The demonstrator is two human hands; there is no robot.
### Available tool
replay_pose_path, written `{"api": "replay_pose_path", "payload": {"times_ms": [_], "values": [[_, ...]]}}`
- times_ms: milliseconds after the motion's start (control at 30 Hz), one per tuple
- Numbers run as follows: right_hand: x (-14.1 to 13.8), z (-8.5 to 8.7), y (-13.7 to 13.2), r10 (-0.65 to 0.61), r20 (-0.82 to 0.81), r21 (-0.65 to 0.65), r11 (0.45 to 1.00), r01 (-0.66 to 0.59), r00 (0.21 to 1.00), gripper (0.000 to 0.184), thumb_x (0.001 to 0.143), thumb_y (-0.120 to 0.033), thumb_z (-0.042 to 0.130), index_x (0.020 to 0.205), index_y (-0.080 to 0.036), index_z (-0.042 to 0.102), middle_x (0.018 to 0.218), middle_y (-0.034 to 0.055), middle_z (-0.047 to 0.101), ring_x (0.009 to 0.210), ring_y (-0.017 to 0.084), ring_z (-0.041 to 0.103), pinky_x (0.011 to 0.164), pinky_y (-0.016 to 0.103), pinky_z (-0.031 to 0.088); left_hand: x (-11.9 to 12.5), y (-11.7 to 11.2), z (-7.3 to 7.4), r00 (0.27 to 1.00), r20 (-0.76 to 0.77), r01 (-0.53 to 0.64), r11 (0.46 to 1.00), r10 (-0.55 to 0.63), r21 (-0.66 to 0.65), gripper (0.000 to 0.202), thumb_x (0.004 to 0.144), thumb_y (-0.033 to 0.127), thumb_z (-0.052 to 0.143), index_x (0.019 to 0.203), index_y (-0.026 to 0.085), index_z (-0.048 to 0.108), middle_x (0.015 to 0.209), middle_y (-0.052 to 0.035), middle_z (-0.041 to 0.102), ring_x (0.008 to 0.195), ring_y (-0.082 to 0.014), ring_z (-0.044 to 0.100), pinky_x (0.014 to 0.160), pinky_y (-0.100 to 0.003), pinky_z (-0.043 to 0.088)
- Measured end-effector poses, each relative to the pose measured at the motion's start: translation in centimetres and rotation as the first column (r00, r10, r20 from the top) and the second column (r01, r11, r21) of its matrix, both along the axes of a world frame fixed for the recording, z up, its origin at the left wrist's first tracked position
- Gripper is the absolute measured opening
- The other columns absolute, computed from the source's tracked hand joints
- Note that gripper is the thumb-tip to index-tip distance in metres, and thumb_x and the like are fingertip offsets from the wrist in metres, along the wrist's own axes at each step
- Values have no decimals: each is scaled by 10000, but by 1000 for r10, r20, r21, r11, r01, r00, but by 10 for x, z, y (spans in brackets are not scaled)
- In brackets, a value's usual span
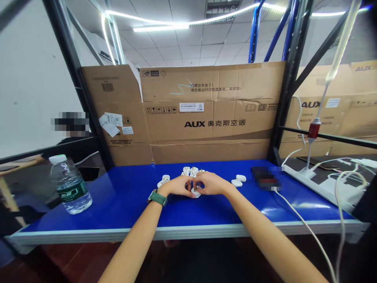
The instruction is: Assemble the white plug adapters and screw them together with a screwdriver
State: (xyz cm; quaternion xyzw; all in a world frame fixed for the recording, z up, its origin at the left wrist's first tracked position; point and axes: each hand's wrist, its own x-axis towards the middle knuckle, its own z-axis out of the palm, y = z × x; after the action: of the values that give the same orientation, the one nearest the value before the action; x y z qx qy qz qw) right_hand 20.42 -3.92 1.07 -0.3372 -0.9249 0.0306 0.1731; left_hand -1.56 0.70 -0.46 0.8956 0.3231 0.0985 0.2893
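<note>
Both of my hands meet over the middle of the blue table. My left hand, with a green watch on its wrist, and my right hand pinch a small white plastic part between their fingertips. Just behind the hands lie several more white parts. Two white parts sit to the left of my left hand, and two flat white pieces lie to the right of my right hand.
A water bottle stands at the table's left. Cardboard boxes wall off the back. A white power strip with cables lies at the right, and a white cable runs over the front edge. Black rack posts flank the table.
</note>
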Motion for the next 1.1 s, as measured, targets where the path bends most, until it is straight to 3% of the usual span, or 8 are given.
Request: {"api": "replay_pose_path", "payload": {"times_ms": [367,533,667,833,1100], "values": [[2,-2,4,74,-47,-28,997,-75,996,206,778,-148,694,978,-192,718,951,49,694,848,180,607,726,255,393,0,3,-5,1000,18,7,1000,-7,11,516,675,450,846,1073,179,663,745,23,644,669,-143,583,635,-248,417],[1,-1,5,118,-163,-45,991,-127,979,223,797,-144,696,1016,-186,713,986,47,698,875,175,612,782,253,428,0,3,-5,1000,9,-17,999,16,50,432,665,470,849,902,170,648,746,13,646,672,-151,574,625,-259,405],[3,3,6,33,-303,-10,999,-37,952,143,868,-191,646,991,-174,717,959,48,710,857,167,619,752,240,421,1,-1,-1,999,-17,-38,998,39,40,472,674,478,847,979,178,648,714,31,642,645,-144,573,628,-258,396],[5,0,7,-157,-137,-31,988,154,978,160,857,-313,687,855,-172,763,864,62,732,773,174,624,653,245,363,2,-2,1,1000,-21,-23,999,24,26,544,676,476,853,1097,201,645,701,55,629,654,-135,576,646,-245,394],[4,-4,9,-143,-40,-39,989,141,989,131,799,-307,728,872,-215,786,828,34,747,743,168,634,627,249,343,2,1,-2,1000,-14,-17,999,18,35,538,672,496,849,1073,196,653,697,49,626,637,-131,563,624,-242,380]]}}
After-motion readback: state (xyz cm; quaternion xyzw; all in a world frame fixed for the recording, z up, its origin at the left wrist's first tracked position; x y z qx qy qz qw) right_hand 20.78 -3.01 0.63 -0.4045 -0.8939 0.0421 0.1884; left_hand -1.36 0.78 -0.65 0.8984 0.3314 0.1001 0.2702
